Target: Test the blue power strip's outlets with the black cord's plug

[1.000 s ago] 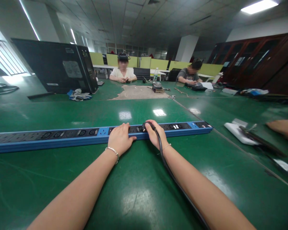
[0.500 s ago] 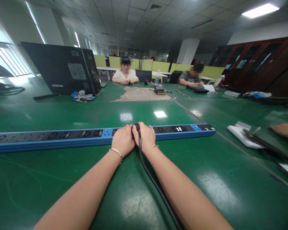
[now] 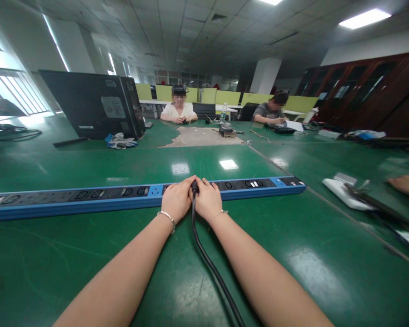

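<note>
A long blue-and-black power strip (image 3: pixel 88 206) lies across the green table, its sockets facing up. Over its middle, my left hand (image 3: pixel 177 196) and my right hand (image 3: pixel 207 198) meet with fingers closed around a black plug (image 3: pixel 195 186). The plug's body shows between my thumbs, while its tip is hidden by my hands, so I cannot tell how deep it sits in a socket. From the plug a thick black cord (image 3: pixel 204 256) runs down between my forearms toward the near edge of view.
Beyond the strip stand a black computer case (image 3: pixel 95 106) and gloves (image 3: pixel 121 141). Two people sit at the far side near a water bottle (image 3: pixel 223 112). To the right lie a white device (image 3: pixel 344 193) and another person's hand (image 3: pixel 407 187).
The plug's cord end has turned from pointing upward to lower between my thumbs, and the cord has swung left. Both hands stay on the plug; the view has tilted slightly.
</note>
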`<action>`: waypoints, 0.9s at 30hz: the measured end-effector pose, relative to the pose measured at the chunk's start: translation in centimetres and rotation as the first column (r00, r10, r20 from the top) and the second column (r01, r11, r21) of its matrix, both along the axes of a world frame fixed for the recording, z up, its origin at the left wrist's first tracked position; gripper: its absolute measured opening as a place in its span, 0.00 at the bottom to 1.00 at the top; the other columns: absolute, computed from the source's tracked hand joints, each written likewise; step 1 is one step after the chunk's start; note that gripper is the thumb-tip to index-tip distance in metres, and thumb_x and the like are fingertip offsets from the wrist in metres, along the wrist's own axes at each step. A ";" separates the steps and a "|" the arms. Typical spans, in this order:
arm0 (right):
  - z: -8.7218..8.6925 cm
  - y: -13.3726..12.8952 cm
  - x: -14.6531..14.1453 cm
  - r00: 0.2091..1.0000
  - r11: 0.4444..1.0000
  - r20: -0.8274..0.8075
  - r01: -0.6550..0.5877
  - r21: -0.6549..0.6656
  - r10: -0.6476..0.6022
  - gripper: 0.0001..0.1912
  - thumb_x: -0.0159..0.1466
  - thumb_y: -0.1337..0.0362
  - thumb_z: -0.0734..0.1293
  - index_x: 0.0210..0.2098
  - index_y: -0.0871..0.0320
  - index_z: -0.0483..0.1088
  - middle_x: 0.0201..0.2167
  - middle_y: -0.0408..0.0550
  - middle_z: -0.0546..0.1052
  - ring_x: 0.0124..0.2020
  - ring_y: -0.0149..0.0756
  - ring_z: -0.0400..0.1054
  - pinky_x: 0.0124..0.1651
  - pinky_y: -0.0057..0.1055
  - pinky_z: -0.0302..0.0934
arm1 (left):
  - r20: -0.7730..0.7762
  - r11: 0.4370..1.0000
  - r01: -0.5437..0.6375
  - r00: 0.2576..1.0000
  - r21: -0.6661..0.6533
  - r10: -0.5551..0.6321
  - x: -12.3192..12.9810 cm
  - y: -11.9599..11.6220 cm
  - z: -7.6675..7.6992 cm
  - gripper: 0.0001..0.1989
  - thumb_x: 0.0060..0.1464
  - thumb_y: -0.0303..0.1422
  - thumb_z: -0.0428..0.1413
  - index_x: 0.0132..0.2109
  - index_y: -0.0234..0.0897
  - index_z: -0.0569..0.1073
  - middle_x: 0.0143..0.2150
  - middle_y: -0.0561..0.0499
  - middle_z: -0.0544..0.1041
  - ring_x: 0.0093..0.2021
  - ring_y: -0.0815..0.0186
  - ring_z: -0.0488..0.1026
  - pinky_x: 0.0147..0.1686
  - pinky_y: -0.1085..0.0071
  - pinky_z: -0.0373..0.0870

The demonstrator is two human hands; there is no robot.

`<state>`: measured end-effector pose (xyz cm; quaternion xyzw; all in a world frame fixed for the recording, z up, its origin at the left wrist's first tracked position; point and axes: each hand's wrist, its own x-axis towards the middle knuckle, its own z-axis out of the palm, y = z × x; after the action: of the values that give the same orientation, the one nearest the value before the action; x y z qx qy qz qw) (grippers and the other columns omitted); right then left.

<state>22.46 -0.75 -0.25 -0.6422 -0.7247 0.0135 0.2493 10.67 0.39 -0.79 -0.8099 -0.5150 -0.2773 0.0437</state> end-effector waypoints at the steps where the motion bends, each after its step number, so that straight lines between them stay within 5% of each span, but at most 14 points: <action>1: 0.0 0.0 0.4 1.000 0.999 -0.001 -0.031 -0.015 0.031 0.26 0.63 0.61 0.55 0.60 0.60 0.57 0.56 0.53 0.68 0.61 0.39 0.54 0.62 0.40 0.44 | 0.006 1.000 -0.002 1.000 -0.011 0.002 -0.1 0.0 0.0 0.21 0.58 0.28 0.46 0.59 0.42 0.62 0.51 0.50 0.76 0.49 0.66 0.72 0.51 0.69 0.64; 8: -0.3 -0.3 2.7 0.970 0.974 0.082 -0.227 -0.021 0.228 0.33 0.57 0.64 0.59 0.62 0.66 0.53 0.59 0.56 0.64 0.62 0.41 0.52 0.63 0.40 0.44 | 0.017 0.998 0.048 0.999 -0.050 -0.048 -0.2 0.3 0.4 0.20 0.58 0.33 0.48 0.57 0.44 0.64 0.53 0.52 0.74 0.51 0.65 0.71 0.52 0.68 0.64; 14: -1.7 -0.3 2.7 0.971 0.972 0.133 -0.214 0.099 0.200 0.32 0.56 0.69 0.58 0.61 0.66 0.55 0.62 0.53 0.60 0.62 0.42 0.52 0.63 0.40 0.44 | 0.023 0.998 0.048 0.999 -0.043 -0.047 0.1 0.4 0.3 0.18 0.58 0.33 0.47 0.56 0.48 0.65 0.53 0.55 0.74 0.49 0.66 0.72 0.50 0.68 0.64; 27: -2.4 -0.1 2.2 0.989 0.966 0.062 -0.144 0.213 0.133 0.26 0.57 0.68 0.58 0.56 0.64 0.62 0.53 0.54 0.71 0.58 0.40 0.58 0.59 0.38 0.47 | 0.060 1.000 0.007 0.998 -0.024 -0.005 0.7 0.2 0.3 0.15 0.56 0.31 0.49 0.50 0.45 0.69 0.45 0.52 0.78 0.44 0.63 0.74 0.45 0.66 0.66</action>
<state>24.62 -0.83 -2.69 -0.5590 -0.7706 -0.0635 0.2992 11.35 0.58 -0.52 -0.8033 -0.5169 -0.2954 0.0174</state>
